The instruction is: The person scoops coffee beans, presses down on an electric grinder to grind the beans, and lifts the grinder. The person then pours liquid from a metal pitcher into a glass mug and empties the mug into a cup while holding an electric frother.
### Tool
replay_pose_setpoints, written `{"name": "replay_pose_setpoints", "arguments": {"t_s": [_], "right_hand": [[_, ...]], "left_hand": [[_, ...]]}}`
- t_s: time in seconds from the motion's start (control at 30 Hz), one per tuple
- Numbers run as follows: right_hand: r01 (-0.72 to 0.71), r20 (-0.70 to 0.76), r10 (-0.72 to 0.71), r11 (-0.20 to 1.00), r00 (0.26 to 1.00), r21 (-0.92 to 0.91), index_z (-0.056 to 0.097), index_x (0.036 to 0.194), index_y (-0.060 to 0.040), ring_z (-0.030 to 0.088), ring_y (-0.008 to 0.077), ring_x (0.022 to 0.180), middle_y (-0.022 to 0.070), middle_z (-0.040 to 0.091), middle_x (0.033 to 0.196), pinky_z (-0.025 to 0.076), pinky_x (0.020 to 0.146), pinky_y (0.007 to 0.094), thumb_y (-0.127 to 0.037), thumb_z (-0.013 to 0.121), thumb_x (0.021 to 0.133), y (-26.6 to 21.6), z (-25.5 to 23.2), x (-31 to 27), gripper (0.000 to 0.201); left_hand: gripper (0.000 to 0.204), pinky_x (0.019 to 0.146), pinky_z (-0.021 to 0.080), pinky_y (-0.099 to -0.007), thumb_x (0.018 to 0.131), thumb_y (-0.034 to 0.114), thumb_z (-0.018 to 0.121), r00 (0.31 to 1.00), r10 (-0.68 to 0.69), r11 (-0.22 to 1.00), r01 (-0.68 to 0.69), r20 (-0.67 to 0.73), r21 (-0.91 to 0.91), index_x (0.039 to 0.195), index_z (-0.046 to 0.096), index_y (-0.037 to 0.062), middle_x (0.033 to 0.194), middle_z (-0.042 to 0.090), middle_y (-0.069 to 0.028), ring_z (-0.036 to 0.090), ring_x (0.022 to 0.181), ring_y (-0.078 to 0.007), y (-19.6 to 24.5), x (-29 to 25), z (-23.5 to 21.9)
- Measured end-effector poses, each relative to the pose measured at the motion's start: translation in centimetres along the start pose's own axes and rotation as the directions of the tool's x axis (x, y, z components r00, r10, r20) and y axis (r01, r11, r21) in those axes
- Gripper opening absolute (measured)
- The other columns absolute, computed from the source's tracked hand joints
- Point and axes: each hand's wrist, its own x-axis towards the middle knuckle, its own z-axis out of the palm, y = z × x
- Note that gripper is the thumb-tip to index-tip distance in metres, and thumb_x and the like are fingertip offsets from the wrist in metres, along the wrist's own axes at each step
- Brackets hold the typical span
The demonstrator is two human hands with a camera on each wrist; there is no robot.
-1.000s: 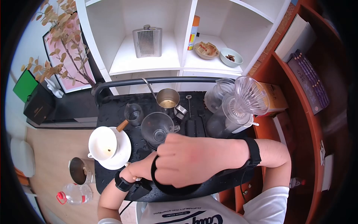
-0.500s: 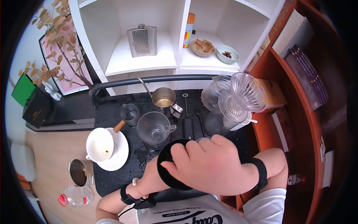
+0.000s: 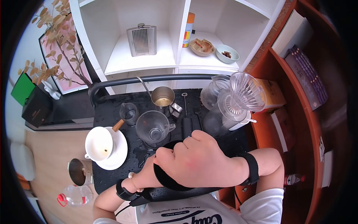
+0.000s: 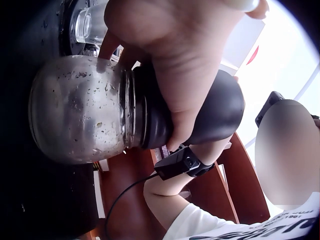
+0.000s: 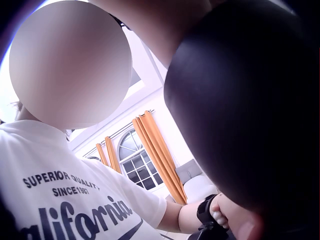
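The black lid (image 4: 200,115) is seated on the neck of the glass jar (image 4: 75,115), which is held over the near edge of the black tray (image 3: 112,112); whether it is fully screwed tight or partly loosened cannot be told, so the turning is judged to be midway. The lid is gripped from above by the right hand (image 3: 197,162), fingers curled round its rim, while the jar body is clasped from below by the left hand (image 3: 143,177) (its fingers are mostly hidden in the head view).
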Motion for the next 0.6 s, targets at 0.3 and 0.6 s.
{"name": "replay_pose_setpoints", "arguments": {"t_s": [0.3,0.6], "right_hand": [[0.202,-0.076,-0.188,0.933,0.979,0.299,0.041,0.057,-0.0122,0.034,0.0107,0.041,-0.0022,0.028,0.046,0.025,0.045,0.0252,-0.020,0.060,0.068,1.4,1.7,0.7,0.023],[0.618,-0.313,-0.558,0.522,0.769,0.588,0.041,0.051,-0.0074,0.040,0.0179,0.043,0.0031,0.043,0.053,0.029,0.049,0.0282,-0.022,0.061,0.069,2.1,2.2,2.0,0.031]], "left_hand": [[0.042,0.077,0.043,-0.0305,0.063,0.025,0.070,0.942,0.189,0.982,-0.182,0.279,-0.051,0.099,0.056,0.0100,0.098,0.058,-0.0077,0.056,0.089,-0.0234,-8.1,-1.2,-0.1],[0.038,0.075,0.043,-0.0308,0.065,0.027,0.067,0.949,0.084,0.901,0.059,0.304,-0.431,0.097,0.056,0.0095,0.096,0.057,-0.0072,0.055,0.091,-0.0221,0.6,1.5,-2.8]]}}
